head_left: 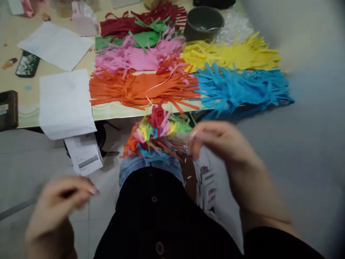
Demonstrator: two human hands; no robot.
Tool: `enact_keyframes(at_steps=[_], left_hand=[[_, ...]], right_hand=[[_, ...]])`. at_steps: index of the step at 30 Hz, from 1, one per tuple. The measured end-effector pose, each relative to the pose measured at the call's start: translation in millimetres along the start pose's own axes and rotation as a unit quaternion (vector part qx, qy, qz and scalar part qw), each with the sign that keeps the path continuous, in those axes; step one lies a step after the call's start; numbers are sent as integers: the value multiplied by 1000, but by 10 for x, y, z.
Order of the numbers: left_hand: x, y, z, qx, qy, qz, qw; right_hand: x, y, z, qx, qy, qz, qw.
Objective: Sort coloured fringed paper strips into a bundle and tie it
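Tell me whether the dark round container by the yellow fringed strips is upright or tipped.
Upright: the dark round container stands behind the yellow fringed strips, its open rim facing up.

The left hand (60, 207), blurred and with its forearm cut off by the bottom edge, shows no clear detail between thumb and fingers. Blur also smears the right hand (215, 140) and the edge of the multicolored fringed bundle (159, 129) beside it, obscuring any contact, while beyond both hands a black object (214, 3) is cropped by the top edge.
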State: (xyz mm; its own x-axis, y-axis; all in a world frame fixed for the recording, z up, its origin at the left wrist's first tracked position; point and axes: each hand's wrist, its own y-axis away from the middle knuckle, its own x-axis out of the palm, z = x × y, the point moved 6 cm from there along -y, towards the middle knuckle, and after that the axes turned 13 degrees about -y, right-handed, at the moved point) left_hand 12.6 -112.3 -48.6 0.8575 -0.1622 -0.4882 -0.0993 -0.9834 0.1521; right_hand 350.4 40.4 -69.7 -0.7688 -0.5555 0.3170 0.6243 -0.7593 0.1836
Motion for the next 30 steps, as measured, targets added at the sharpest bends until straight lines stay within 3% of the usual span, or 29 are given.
enact_keyframes(at_steps=[2,4,7,10,13,16,18,20,22,23,24,26,27,28,30], left_hand=[[512,45,-218,45,29,99,994],[860,-19,-292,47,70,142,986],[1103,-189,-293,59,107,146,982],[1161,-278,-375,123,104,141,977],[1247,-329,-416,147,44,157,976],[1448,-425,-298,136,-26,203,969],[1560,-508,-160,122,-120,209,963],[1568,-570,-68,106,-255,195,941],[1438,-598,-150,124,-342,164,917],[1309,-621,-260,141,-352,122,917],[1148,-659,-399,164,-341,64,923],[765,-794,-650,183,-290,-108,933],[650,-899,-734,199,-257,-152,934],[606,-1032,-798,230,-221,-156,935],[621,-1345,-852,275,-173,-114,939]], right_hand=[[483,93,-580,145,-59,100,983],[814,83,-1048,216,-134,132,958],[992,-79,-1438,225,-188,112,949],[1007,-180,-1476,226,-216,112,943],[955,-217,-1321,224,-276,87,931],[784,-309,-1071,152,-303,15,941],[671,-390,-847,89,-248,10,965],[605,-467,-587,36,-124,45,991],[588,-532,-316,-4,51,85,995],[609,-558,-188,-15,141,109,984],[649,-579,-63,-23,223,135,965],[779,-603,180,-34,344,190,919],[863,-607,306,-42,381,215,898],[950,-609,439,-57,405,231,883],[1103,-611,719,-95,436,230,865]])
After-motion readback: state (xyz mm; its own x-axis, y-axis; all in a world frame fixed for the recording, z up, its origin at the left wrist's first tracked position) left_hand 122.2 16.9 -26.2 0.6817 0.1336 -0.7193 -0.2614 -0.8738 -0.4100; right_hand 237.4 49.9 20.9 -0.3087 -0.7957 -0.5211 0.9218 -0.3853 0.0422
